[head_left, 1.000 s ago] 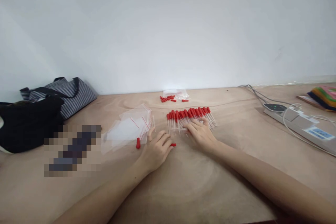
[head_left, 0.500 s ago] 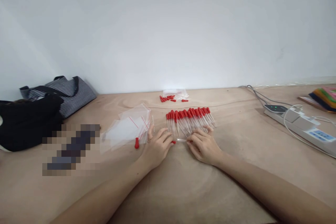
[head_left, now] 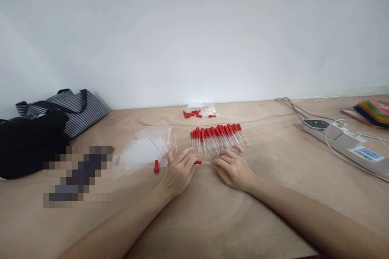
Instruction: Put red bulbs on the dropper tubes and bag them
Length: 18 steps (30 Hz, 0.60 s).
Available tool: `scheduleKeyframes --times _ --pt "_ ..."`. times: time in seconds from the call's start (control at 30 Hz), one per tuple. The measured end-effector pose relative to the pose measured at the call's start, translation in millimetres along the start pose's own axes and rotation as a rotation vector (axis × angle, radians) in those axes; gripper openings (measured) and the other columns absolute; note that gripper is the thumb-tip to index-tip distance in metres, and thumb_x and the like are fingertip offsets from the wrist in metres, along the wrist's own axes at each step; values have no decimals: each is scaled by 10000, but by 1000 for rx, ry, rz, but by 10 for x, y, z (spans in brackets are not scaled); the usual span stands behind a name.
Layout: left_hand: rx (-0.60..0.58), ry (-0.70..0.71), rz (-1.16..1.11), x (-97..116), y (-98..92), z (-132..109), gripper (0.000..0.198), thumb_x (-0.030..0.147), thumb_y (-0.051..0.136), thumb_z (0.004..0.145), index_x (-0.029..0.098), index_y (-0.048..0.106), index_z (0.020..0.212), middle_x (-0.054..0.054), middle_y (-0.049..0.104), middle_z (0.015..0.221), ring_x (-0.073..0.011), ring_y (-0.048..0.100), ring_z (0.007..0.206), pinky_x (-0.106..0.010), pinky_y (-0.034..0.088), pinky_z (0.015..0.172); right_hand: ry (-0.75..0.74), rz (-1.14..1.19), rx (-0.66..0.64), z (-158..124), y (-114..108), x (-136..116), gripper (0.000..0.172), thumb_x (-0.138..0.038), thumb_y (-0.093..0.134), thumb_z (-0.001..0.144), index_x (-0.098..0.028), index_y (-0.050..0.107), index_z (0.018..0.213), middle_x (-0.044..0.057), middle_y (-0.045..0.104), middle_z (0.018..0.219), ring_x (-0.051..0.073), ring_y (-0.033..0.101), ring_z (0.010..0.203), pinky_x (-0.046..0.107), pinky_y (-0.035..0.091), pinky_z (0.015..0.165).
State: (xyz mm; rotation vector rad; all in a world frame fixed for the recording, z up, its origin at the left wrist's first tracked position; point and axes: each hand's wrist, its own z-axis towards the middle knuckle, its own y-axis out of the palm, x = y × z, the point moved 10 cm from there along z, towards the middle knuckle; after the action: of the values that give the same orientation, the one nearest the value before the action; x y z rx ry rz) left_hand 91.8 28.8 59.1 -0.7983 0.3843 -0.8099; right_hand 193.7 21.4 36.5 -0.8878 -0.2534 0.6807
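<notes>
Clearly, the pieces between the hands call for a light touch. The small, tapered red bulb [head_left: 198,162] is probably soft rubber, easy to squash and a little grippy, so it is best pinched around its thicker end. The thin, clear, straight tube [head_left: 207,163] looks light, stiff and slick; if it is glass, it could snap under a sideways push, so a hold close to the bulb seems safest. The two lie in line, low over the pale brown wooden tabletop [head_left: 212,218], just in front of the fanned row of red-topped clear droppers [head_left: 225,131]. Whether the tube sits inside the bulb's mouth is too small to tell.

The left hand [head_left: 181,170] is half curled, thumb and fingers closed about the bulb, its index finger lifted towards a lone clear tube [head_left: 175,142]. The right hand [head_left: 233,168] is bent more tightly, its fingertips nipping the tube's far end; their exact contact is hidden.
</notes>
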Motion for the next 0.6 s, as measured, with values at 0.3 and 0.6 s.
scheduleKeyframes --times 0.3,0.6 --pt "31 1 -43 -6 13 -30 224 182 386 877 237 602 889 23 687 780 -157 599 832 -466 37 1022 -4 42 85 -3 -74 -42 264 -178 466 795 -273 618 989 -18 562 650 126 451 717 362 187 816" --pt "87 -24 -120 36 -91 -21 175 235 434 863 216 586 779 41 671 706 -147 592 774 -430 69 1011 11 98 127 33 -107 -109 207 -201 464 798 -233 639 906 -15 540 618 122 394 673 332 193 743"
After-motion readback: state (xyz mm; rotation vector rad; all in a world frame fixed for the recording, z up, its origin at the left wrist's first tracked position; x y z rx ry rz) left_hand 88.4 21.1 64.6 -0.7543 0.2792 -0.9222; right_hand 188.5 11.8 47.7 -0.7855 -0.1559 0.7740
